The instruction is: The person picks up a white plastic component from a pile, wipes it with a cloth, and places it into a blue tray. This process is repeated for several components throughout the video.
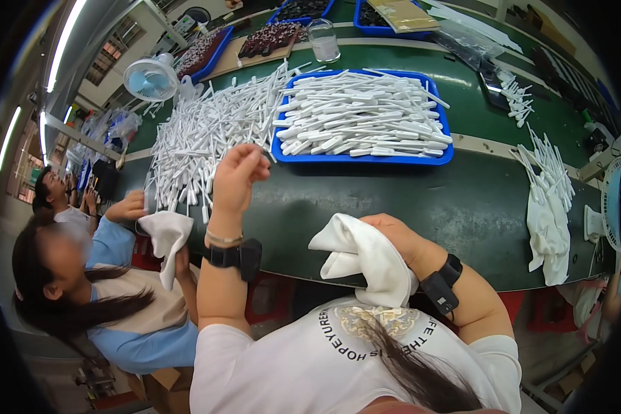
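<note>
My left hand (236, 178) is raised over the green table, just in front of the loose pile of slim white plastic sticks (217, 121). Its thumb and fingers are curled together, and a tiny dark spot shows by the fingertips; I cannot make out what they hold. A bunched white cloth (372, 257) is gripped in my right hand (397, 238) at the table's near edge, close to my chest. Beyond my hands stands a blue tray (366, 160) heaped with white sticks, each with one wider end, mostly laid crosswise.
To my left a co-worker (117, 297) holds another white cloth (169, 238). On the right, more sticks lie on a white cloth (548, 234) near a fan (610, 203). A clear jar (323, 41) and trays of small dark pieces (272, 40) stand at the back.
</note>
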Available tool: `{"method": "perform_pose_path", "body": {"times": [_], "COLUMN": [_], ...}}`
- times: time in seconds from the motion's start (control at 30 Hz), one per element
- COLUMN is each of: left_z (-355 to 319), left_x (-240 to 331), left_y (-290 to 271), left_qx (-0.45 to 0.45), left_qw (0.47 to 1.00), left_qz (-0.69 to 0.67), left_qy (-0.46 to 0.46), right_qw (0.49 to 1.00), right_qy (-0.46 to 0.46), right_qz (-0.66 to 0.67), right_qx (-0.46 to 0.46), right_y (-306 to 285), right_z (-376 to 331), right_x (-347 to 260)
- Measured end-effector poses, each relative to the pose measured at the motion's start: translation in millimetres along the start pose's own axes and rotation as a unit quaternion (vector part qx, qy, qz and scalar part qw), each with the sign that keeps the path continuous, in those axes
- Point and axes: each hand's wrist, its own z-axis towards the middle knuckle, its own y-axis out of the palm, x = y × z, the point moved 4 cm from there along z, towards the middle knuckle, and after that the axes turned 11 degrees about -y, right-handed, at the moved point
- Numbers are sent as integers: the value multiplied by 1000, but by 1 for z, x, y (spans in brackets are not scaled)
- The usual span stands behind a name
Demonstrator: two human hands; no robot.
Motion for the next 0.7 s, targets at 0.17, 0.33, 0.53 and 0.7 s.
{"method": "perform_pose_path", "body": {"times": [0.17,0.33,0.53,0.7], "left_z": [-25,-12,14,41], "left_x": [-9,-12,-15,-23], "left_y": [7,-41,-64,-61], "left_qx": [34,189,175,165], "left_qw": [975,789,734,721], "left_qz": [217,576,641,672], "left_qy": [25,104,144,-30], "right_qw": [999,997,998,998], "right_qy": [12,23,37,27], "right_qz": [31,46,31,40], "right_qx": [6,56,33,39], "right_y": [-2,-6,-6,-4], "right_z": [3,0,5,5], "right_x": [4,0,4,0]}}
